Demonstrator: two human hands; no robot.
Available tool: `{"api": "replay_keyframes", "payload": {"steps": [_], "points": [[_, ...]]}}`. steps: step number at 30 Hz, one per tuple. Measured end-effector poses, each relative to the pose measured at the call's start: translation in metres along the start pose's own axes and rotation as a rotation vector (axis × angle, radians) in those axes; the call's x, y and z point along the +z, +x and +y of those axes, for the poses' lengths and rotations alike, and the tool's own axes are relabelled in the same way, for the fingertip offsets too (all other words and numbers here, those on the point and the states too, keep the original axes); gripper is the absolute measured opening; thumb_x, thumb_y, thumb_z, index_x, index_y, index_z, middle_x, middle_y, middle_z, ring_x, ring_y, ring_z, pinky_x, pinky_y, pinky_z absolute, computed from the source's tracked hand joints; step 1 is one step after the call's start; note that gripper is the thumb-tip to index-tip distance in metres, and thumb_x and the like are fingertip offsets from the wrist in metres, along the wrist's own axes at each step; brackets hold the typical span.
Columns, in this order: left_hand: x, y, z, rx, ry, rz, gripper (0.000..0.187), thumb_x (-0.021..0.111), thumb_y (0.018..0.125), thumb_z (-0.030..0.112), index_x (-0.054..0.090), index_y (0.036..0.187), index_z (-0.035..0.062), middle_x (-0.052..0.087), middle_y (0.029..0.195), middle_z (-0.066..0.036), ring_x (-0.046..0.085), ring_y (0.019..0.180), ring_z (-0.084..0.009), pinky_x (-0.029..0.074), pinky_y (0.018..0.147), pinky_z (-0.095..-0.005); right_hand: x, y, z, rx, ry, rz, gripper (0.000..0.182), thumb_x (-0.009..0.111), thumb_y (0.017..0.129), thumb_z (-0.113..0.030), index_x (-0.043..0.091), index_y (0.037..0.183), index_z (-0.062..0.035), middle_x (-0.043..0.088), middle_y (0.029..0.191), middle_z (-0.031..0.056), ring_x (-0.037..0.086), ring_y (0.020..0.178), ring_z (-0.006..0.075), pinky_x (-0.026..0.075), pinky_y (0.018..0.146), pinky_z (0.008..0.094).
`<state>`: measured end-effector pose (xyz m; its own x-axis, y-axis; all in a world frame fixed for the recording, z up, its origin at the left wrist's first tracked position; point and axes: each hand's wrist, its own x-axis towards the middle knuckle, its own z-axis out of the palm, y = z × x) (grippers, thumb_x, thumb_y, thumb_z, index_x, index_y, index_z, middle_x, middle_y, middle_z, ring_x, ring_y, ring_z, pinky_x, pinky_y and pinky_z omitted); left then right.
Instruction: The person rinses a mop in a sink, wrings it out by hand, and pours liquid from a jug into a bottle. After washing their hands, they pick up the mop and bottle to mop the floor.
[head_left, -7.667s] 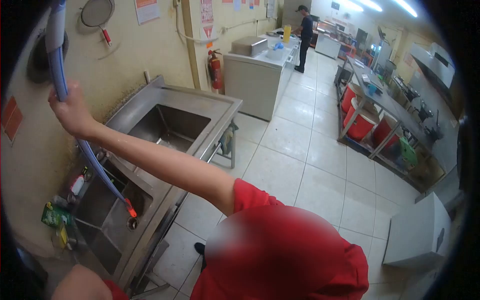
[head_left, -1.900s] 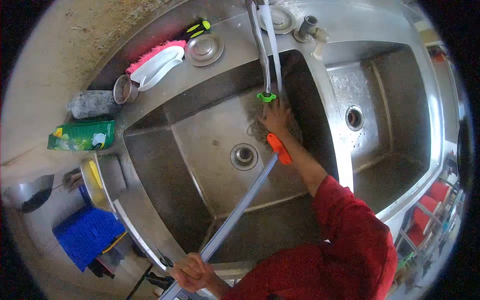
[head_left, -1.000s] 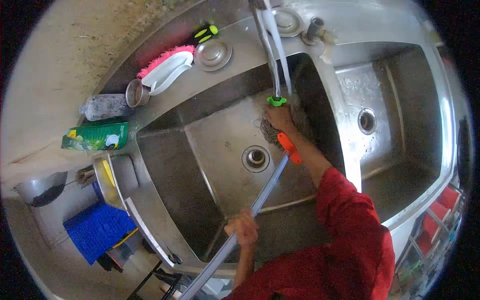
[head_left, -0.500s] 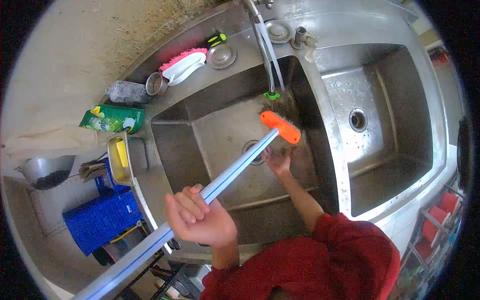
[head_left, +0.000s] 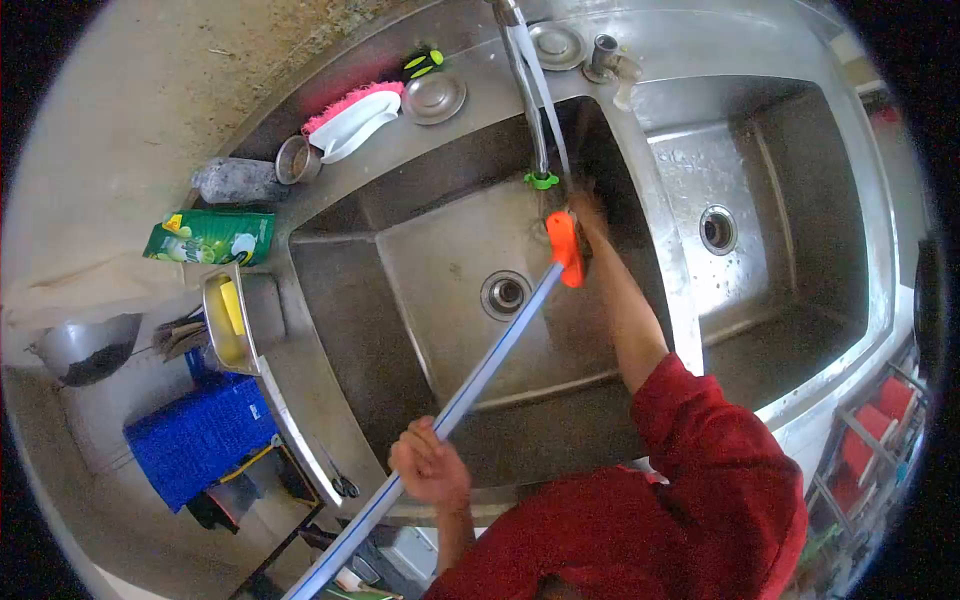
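Note:
A long pale handle with blue stripes (head_left: 490, 365) runs from the bottom left up to an orange brush head (head_left: 564, 248) over the large sink basin (head_left: 440, 260). My left hand (head_left: 430, 465) is closed round the handle near the basin's front edge. Behind the brush head, under the running tap (head_left: 528, 90), is my right hand (head_left: 587, 212); its fingers are blurred and partly hidden by the brush and shadow. A green piece (head_left: 541, 181) sits on the spout end.
On the sink's back ledge lie a white and pink brush (head_left: 360, 130) and a metal lid (head_left: 434, 97). A green pouch (head_left: 212, 238), a metal tray with a yellow item (head_left: 230, 320) and a blue basket (head_left: 200, 435) are at the left. A second basin (head_left: 740, 280) is at the right.
My right hand has moved up from the drain to the tap water. The brush head has turned more upright, and my left hand and the handle have shifted right and down.

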<state>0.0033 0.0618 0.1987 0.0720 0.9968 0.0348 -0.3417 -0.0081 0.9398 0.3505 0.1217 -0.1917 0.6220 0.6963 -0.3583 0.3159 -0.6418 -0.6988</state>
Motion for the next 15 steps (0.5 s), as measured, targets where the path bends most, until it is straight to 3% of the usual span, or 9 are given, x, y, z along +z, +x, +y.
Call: {"api": "replay_keyframes", "payload": {"steps": [1,3,4,6,7,10,12,14,15], "points": [[-0.007,-0.005,-0.013,-0.09,-0.038,0.097,0.035,0.037,0.084,0.012,0.028,0.05,0.015,0.025,0.046,0.001,0.029,0.047,-0.0121,0.035,0.078,-0.0323,-0.009,-0.006,-0.014,0.004,-0.003,0.003,0.068,0.053,0.067,-0.058,0.039,0.118,-0.016,0.033,0.125,0.0176,0.04,0.107,0.0392,0.036,0.084,0.052],[-0.017,-0.014,-0.034,-0.187,-0.074,0.194,0.034,0.038,0.083,0.011,0.027,0.051,0.0142,0.025,0.047,0.0,0.031,0.049,-0.0131,0.034,0.078,-0.0315,-0.022,-0.022,-0.046,0.066,-0.435,-0.062,0.066,0.058,0.065,-0.053,0.042,0.116,-0.0153,0.029,0.126,0.0208,0.04,0.104,0.0424,0.035,0.083,0.0529],[-0.02,-0.018,-0.043,-0.269,-0.103,0.335,0.034,0.038,0.083,0.012,0.028,0.05,0.0147,0.027,0.046,0.001,0.034,0.052,-0.0126,0.034,0.079,-0.0311,-0.025,-0.031,-0.064,0.071,-0.436,-0.061,0.066,0.058,0.065,-0.053,0.042,0.116,-0.0153,0.029,0.126,0.0208,0.04,0.104,0.0424,0.035,0.083,0.0529],[-0.042,-0.03,-0.058,-0.416,-0.169,0.541,0.033,0.04,0.082,0.013,0.031,0.051,0.0148,0.034,0.048,0.0,0.039,0.057,-0.0124,0.035,0.077,-0.0293,-0.026,-0.048,-0.086,-0.023,-0.617,0.129,0.063,0.055,0.067,-0.05,0.04,0.121,-0.02,0.029,0.128,0.0231,0.046,0.101,0.0418,0.037,0.086,0.0484],[-0.043,-0.033,-0.061,-0.42,-0.172,0.537,0.033,0.04,0.082,0.013,0.031,0.051,0.0148,0.034,0.048,0.0,0.039,0.057,-0.0124,0.035,0.077,-0.0293,-0.02,-0.05,-0.082,-0.019,-0.621,0.133,0.063,0.055,0.067,-0.05,0.04,0.121,-0.02,0.029,0.128,0.0231,0.046,0.101,0.0418,0.037,0.086,0.0484],[-0.036,-0.041,-0.076,-0.321,0.034,0.31,0.028,0.043,0.081,0.011,0.029,0.057,0.0139,0.026,0.052,0.001,0.032,0.054,-0.0103,0.032,0.061,-0.028,0.0,-0.044,-0.061,-0.202,-0.746,0.276,0.06,0.055,0.066,-0.051,0.046,0.115,-0.0189,0.034,0.125,0.0201,0.048,0.099,0.0383,0.039,0.084,0.045],[-0.039,-0.048,-0.086,-0.349,-0.037,0.381,0.028,0.044,0.081,0.01,0.029,0.057,0.0138,0.027,0.053,0.002,0.032,0.054,-0.0104,0.031,0.06,-0.0292,0.008,-0.032,-0.043,-0.198,-0.353,0.059,0.067,0.068,0.057,-0.045,0.047,0.112,-0.0137,0.041,0.117,0.0191,0.05,0.093,0.036,0.042,0.079,0.0446],[-0.043,-0.053,-0.089,-0.375,-0.103,0.458,0.029,0.045,0.08,0.009,0.03,0.057,0.0138,0.028,0.053,0.002,0.033,0.055,-0.0105,0.031,0.06,-0.0303,0.005,-0.024,-0.041,-0.087,-0.373,-0.07,0.066,0.067,0.057,-0.045,0.048,0.111,-0.0137,0.042,0.117,0.0189,0.051,0.094,0.0351,0.042,0.079,0.0438],[-0.044,-0.054,-0.09,-0.39,0.514,0.307,0.029,0.046,0.08,0.009,0.03,0.057,0.0137,0.029,0.054,0.002,0.033,0.056,-0.0105,0.032,0.064,-0.031,-0.003,-0.016,-0.048,0.006,-0.392,-0.182,0.065,0.067,0.057,-0.046,0.048,0.111,-0.0136,0.042,0.116,0.0188,0.051,0.094,0.0341,0.042,0.079,0.043]]}}
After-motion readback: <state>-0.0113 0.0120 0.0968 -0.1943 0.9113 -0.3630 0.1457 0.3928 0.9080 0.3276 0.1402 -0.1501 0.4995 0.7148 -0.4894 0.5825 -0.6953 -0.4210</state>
